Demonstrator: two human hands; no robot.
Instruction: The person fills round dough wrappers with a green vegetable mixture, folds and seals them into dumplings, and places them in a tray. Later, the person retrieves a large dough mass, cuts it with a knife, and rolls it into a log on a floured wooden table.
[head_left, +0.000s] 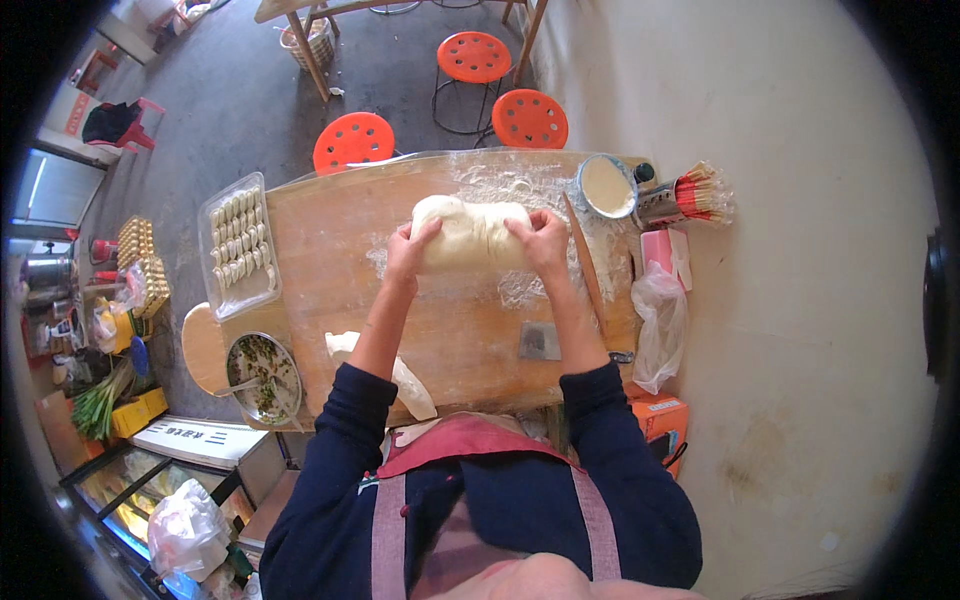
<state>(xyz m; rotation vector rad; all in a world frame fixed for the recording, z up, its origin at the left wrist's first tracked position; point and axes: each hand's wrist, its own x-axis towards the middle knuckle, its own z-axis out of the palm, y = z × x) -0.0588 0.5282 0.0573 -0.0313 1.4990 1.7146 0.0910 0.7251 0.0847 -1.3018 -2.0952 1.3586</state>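
Observation:
A thick piece of pale dough is held between my two hands over the wooden board. My left hand grips its left end, thumb on top. Its right end is in my right hand, also with the thumb on top. Loose flour lies behind and beside the dough. To the right of my right hand is a tapered wooden rolling pin. A cleaver's metal blade lies beneath my right forearm. Another strip of dough rests near the front edge, partly hidden by my left arm.
At the left are a plastic tray of dumplings and a metal bowl of chopped filling with a spoon. A bowl of flour and a chopstick holder stand at the back right. Red stools are beyond the board.

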